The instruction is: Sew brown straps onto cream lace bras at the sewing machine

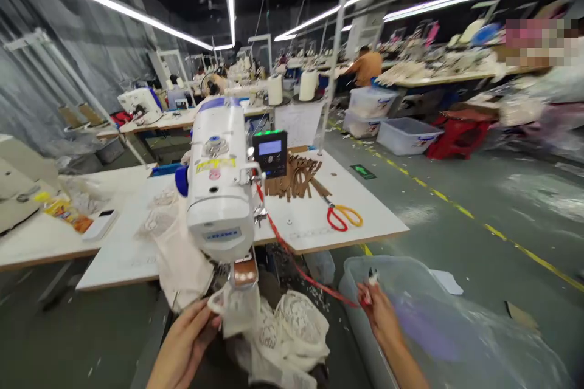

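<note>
A white sewing machine (221,182) stands on a white table (314,222) in front of me. My left hand (189,340) pinches a piece of white lace fabric (278,331) just below the machine's head. Out to the right, my right hand (376,310) is closed on a small thread snipper (371,278) and on the end of a red cord (292,255) that runs up to the machine. More white fabric (180,255) hangs off the table's front edge.
Red and yellow scissors (342,217) and a pile of brown strips (296,176) lie on the table. A clear plastic bin (438,328) stands at lower right. Other sewing tables, storage bins (404,134) and seated workers (367,65) fill the background.
</note>
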Tool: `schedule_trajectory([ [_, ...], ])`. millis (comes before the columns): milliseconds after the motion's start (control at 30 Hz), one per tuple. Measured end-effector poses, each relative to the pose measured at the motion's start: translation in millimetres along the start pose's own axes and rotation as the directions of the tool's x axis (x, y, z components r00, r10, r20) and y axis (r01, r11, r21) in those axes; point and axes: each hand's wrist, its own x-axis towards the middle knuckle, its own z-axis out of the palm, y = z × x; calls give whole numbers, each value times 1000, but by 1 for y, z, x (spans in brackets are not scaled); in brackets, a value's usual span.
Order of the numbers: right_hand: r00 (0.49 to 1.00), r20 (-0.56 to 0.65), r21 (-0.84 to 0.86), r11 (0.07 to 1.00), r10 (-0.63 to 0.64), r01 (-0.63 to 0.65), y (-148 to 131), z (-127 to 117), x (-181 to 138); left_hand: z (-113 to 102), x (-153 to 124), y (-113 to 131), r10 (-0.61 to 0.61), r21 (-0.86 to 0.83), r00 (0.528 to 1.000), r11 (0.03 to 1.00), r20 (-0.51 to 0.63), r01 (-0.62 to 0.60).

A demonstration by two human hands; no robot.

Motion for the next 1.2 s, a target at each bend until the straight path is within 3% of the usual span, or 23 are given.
schedule_trajectory([
  [133,973,158,-58,986,167,-159,-11,28,-67,30,8,-23,39,-21,998,999,56,-38],
  [233,890,412,-123,979,198,-161,-36,58,-123,39,10,-37,51,-29,994,998,98,-48],
  [300,775,585,-267,959,239,-95,-53,76,-154,42,5,-43,84,-1,990,996,110,-85],
  [367,664,706,-372,927,247,51,-66,93,-175,44,-1,-46,124,50,984,990,125,-131],
  [433,613,763,-400,894,204,200,-76,109,-187,45,-5,-46,158,103,976,979,152,-174],
  [500,604,780,-396,877,164,274,-84,123,-192,45,-7,-46,187,145,968,966,166,-212],
  [667,555,790,-404,902,259,154,-96,142,-194,43,-9,-44,221,237,965,939,139,-249],
  [867,535,779,-453,884,328,117,-100,147,-189,41,-10,-44,281,386,952,870,124,-307],
  [1200,528,766,-498,858,367,126,-103,148,-184,40,-10,-42,359,498,919,775,160,-389],
])
